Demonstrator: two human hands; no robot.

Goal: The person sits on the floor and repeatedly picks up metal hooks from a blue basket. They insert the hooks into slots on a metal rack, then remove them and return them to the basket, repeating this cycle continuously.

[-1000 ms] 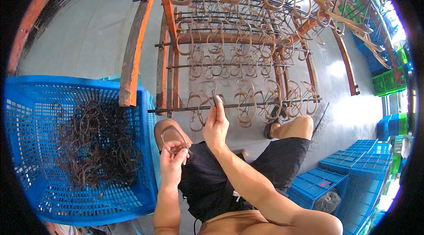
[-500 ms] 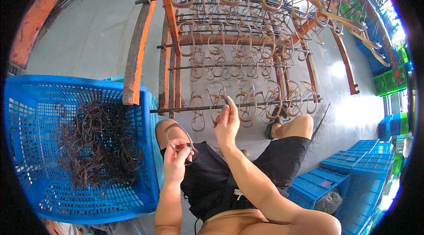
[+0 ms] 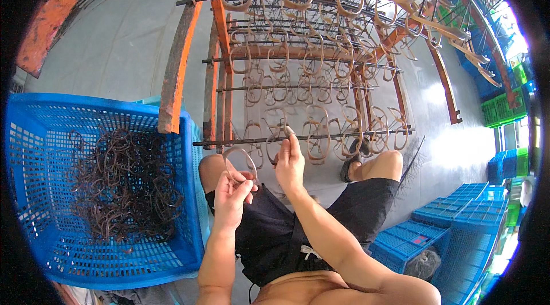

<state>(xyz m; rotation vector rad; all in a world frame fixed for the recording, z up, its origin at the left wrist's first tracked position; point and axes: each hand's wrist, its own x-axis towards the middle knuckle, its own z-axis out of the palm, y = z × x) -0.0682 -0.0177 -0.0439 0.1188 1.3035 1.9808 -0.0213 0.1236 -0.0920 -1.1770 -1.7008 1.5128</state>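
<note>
Pinching a glasses frame [image 3: 250,160], the left hand [image 3: 233,197] held it near the closest rod [image 3: 229,142]; the right hand [image 3: 290,166] reached up to that rod, fingers close together, though whether they gripped anything could not be told. Loading or unloading the rod seemed the step in hand; the next move probably called for a light grip on so thin a piece; compared with half a second earlier, the left hand had risen nearer the rod.

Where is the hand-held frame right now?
In the head view, the frame is left of centre, held in the left hand, between the blue basket at far left and the right hand.
</note>
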